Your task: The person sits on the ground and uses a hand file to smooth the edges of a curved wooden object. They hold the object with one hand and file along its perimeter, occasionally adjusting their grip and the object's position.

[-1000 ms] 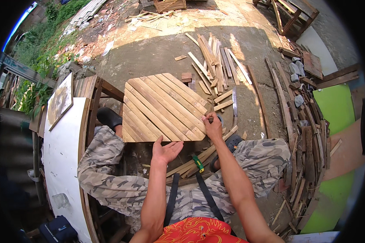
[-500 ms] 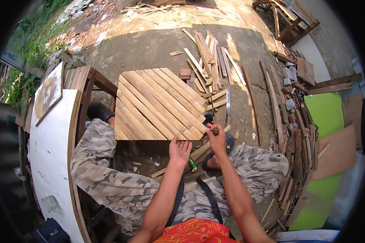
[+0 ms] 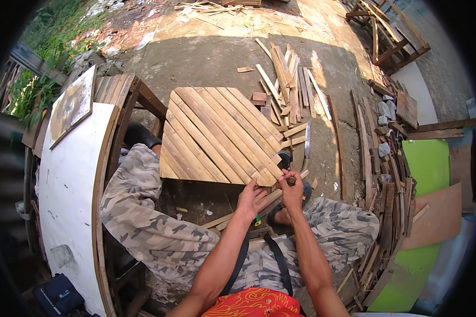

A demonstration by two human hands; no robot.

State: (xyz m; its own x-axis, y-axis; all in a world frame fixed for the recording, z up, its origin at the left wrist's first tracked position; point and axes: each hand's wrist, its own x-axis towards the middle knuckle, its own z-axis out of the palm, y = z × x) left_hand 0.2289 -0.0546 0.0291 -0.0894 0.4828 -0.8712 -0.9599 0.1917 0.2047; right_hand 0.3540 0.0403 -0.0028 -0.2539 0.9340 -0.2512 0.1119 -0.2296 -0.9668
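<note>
A slatted wooden panel (image 3: 219,137) with cut-off corners lies in front of me, its strips running diagonally with narrow gaps. My left hand (image 3: 252,198) reaches the panel's near edge close to the right corner, fingers loosely apart, tips touching the wood. Right beside it, my right hand (image 3: 292,191) is pinched closed at the panel's right corner. Whatever is between those fingertips is too small to make out. Below the hands, a green and yellow tool (image 3: 257,220) is partly hidden by my left hand and the wood strips. What supports the panel is hidden.
Wood strips (image 3: 285,79) lie piled beyond the panel, with a curved-blade knife (image 3: 308,140) nearer me. A white-topped bench (image 3: 71,195) stands at left, holding a stained board (image 3: 74,108) and a dark blue pouch (image 3: 58,297). Stacked scrap wood (image 3: 388,222) lines the right side.
My left hand has moved right along the panel's near edge, close to my right hand. My right hand stays at the corner, now more tightly pinched. The whole view has shifted slightly.
</note>
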